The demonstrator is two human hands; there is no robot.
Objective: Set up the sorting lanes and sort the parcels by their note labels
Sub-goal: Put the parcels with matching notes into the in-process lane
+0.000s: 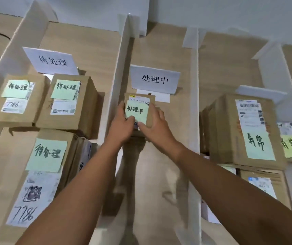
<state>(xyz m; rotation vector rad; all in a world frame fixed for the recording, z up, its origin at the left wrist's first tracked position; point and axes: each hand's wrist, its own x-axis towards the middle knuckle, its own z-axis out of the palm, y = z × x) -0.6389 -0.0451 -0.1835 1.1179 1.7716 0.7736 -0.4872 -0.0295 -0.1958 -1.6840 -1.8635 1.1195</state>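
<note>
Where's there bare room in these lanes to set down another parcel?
Middle lane: bare tabletop between the white dividers, nearer than the small parcel gripped by left hand and right hand. Right lane: bare behind the big parcel. Crowded: left lane, three parcels; right lane's near end, stacked.

Left sign [52, 61] 待处理; middle sign [155, 79], parcel [152, 101] note [138, 111] 处理中.

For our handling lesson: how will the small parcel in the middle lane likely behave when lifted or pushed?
The small parcel is a flat-sided cardboard box, so probably stiff and unlikely to roll. Its green note could peel if rubbed.
</note>
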